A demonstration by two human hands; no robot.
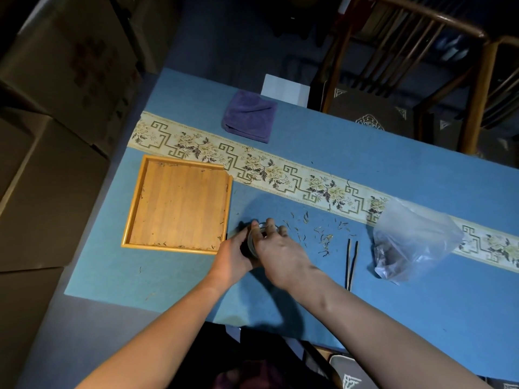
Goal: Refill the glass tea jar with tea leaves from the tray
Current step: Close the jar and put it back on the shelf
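Note:
The glass tea jar [252,240] stands on the blue table just right of the wooden tray [179,204], mostly hidden between my hands. My left hand [234,252] wraps its left side. My right hand [276,248] lies over its top with fingers curled on the rim or lid; I cannot tell which. The tray holds only a few leaf scraps along its edges. Loose tea leaves [323,237] lie scattered on the cloth right of the jar.
Dark tongs [351,262] lie right of the leaves, and a crumpled clear plastic bag [410,240] beyond them. A folded purple cloth [250,116] sits at the far side, past the patterned runner [280,172]. A wooden chair [421,80] stands behind the table.

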